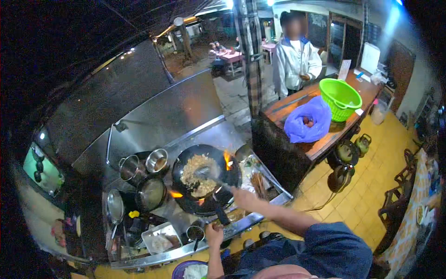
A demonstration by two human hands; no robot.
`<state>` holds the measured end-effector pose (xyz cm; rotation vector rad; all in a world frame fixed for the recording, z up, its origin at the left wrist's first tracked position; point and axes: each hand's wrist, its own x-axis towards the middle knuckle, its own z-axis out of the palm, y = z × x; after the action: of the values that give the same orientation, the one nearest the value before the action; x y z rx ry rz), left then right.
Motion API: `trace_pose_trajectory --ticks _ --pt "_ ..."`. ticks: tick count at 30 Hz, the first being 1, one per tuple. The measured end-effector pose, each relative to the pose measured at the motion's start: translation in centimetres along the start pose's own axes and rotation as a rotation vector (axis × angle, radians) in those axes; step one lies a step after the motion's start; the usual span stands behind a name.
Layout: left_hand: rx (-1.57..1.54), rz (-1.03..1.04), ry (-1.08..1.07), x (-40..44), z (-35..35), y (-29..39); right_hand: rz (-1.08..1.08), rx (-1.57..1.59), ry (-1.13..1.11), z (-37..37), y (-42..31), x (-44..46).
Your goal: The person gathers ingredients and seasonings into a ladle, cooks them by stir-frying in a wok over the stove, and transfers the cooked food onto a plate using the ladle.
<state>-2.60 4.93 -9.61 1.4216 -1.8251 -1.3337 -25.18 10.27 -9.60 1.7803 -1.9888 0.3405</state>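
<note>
Clearly, the wok (pixel 227 181) of food (pixel 193 169) is held by the closed left hand (pixel 215 233), the spatula (pixel 224 185) by the closed right hand (pixel 245 200).

Wears a dark navy top (pixel 283 253), loose and creased, with a short, wide sleeve (pixel 339 246) ending near the right elbow. Shows bare forearms (pixel 290 217), a bare right hand (pixel 245 200) and a bare left hand (pixel 215 234).

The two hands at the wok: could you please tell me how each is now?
Left hand: closed on the wok handle.
Right hand: closed on the stirring utensil, its head in the food.
</note>
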Motion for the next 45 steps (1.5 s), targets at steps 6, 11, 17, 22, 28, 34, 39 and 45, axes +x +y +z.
trace_pose_trajectory --ticks 6,11,17,22,28,34,39,45 --pt "0.227 0.146 0.049 -2.0 0.2 0.3 0.166 0.543 -0.53 -9.7 0.0 1.9" --pt "0.045 0.045 -0.018 0.0 3.4 -6.9 0.204 0.129 -0.419 -12.0 2.2 3.7" --pt "0.096 0.192 -0.459 -1.4 5.4 -6.3 0.445 0.804 -0.479 -0.8 -4.4 -2.6" --pt "0.115 0.127 -0.698 -7.9 1.3 0.3 0.323 0.701 -0.712 -2.9 0.2 -3.3" --pt "0.34 0.441 -0.933 -9.2 -4.8 14.8 0.184 0.565 -0.574 -1.4 1.9 -2.6" --pt "0.231 1.167 -0.629 -7.4 2.6 37.6 0.298 0.582 -0.586 -4.4 1.7 -2.2" --pt "0.361 1.482 -0.818 -7.1 9.6 42.5 0.27 0.81 -0.569 -10.2 3.3 -0.8" --pt "0.042 0.342 -1.162 -4.8 1.7 20.9 0.421 0.337 -0.717 -11.9 1.1 1.2"
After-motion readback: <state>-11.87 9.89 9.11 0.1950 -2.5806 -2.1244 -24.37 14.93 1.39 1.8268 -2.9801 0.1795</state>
